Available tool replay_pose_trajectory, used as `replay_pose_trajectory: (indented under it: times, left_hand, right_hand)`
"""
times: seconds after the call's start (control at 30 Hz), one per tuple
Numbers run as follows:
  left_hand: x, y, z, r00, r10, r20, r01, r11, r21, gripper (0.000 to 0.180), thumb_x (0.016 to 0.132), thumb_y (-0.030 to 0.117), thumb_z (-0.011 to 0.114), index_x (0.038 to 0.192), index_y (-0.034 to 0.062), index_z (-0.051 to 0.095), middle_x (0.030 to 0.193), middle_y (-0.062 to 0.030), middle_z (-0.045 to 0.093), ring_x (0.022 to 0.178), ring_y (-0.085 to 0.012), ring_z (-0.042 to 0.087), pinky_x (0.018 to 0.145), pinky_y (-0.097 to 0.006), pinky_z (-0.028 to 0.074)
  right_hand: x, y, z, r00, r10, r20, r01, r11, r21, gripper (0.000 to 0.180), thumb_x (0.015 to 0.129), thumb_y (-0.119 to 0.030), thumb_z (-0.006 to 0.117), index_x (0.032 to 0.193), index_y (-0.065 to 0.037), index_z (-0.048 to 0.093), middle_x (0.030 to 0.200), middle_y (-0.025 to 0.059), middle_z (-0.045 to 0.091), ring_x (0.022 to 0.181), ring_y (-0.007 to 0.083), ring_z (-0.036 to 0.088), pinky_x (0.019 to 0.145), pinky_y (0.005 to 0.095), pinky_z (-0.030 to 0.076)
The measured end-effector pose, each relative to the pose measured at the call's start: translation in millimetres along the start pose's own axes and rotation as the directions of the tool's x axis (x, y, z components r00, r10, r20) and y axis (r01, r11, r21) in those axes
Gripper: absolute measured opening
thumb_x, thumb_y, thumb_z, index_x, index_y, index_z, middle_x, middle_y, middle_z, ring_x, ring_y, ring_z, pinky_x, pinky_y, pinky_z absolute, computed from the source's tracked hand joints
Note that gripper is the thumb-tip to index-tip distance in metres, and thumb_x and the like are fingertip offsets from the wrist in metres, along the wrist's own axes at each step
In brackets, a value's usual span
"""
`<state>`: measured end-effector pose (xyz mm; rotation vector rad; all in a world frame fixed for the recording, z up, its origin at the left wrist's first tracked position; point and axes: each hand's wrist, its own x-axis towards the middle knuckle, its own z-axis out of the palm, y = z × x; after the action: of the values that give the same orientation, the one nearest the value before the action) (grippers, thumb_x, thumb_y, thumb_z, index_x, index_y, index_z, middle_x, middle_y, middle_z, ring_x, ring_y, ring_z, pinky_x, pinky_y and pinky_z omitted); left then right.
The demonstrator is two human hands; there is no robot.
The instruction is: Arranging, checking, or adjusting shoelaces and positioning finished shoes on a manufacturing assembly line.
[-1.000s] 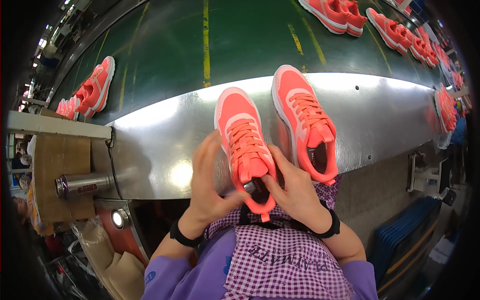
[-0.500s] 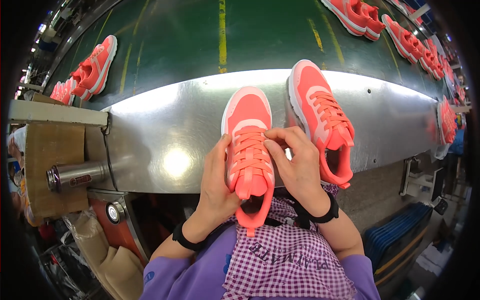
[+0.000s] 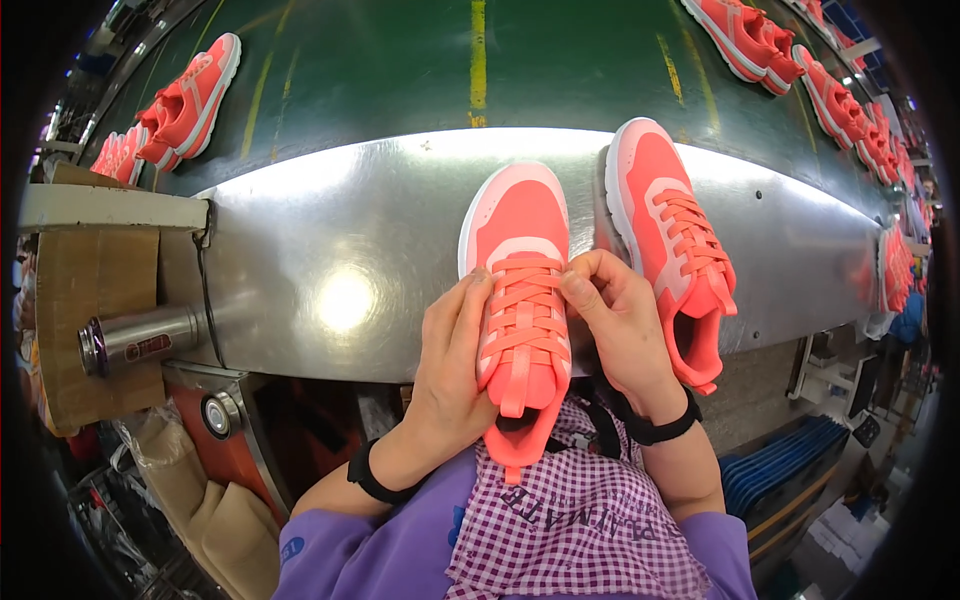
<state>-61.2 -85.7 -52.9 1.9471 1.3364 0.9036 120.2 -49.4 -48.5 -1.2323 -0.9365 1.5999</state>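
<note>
A coral sneaker with a pale pink toe trim and white sole is before me, toe pointing away, heel close to my apron. My left hand is wrapped round its left side, fingertips along the lace edge. On the other side, my right hand pinches the flat orange shoelace near the upper eyelets with thumb and forefinger. The laces run crosswise up to the tongue. Just right of my right hand, a matching sneaker lies on the metal ledge, untouched, its lacing also in place.
The shiny metal ledge borders a green conveyor belt. More coral sneakers sit on the belt at left, others at right. At the left are a steel flask and a cardboard box; blue stacked panels stand lower right.
Both sneakers and my hands appear farther right in the picture, as the whole view has shifted. My right thumb and forefinger have closed together at the lace edge; the left hand keeps its hold.
</note>
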Motion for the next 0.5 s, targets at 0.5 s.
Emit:
replay_pose_trajectory:
  times: [0.5]
  left_hand:
    - [10.3, 6.9, 9.7, 0.993, -0.108, -0.046, 0.103, 0.990, -0.100, 0.075, 0.075, 0.014, 0.077, 0.137, -0.0041, 0.038, 0.131, -0.0207, 0.047, 0.118, -0.0364, 0.047, 0.099, -0.043, 0.040]
  right_hand:
    - [-66.9, -53.4, -30.6, 0.640, -0.767, -0.041, 0.564, 0.506, -0.653, 0.026, 0.088, -0.007, 0.061, 0.111, 0.005, 0.058, 0.097, 0.0129, 0.063, 0.082, 0.0213, 0.063, 0.076, 0.0308, 0.050]
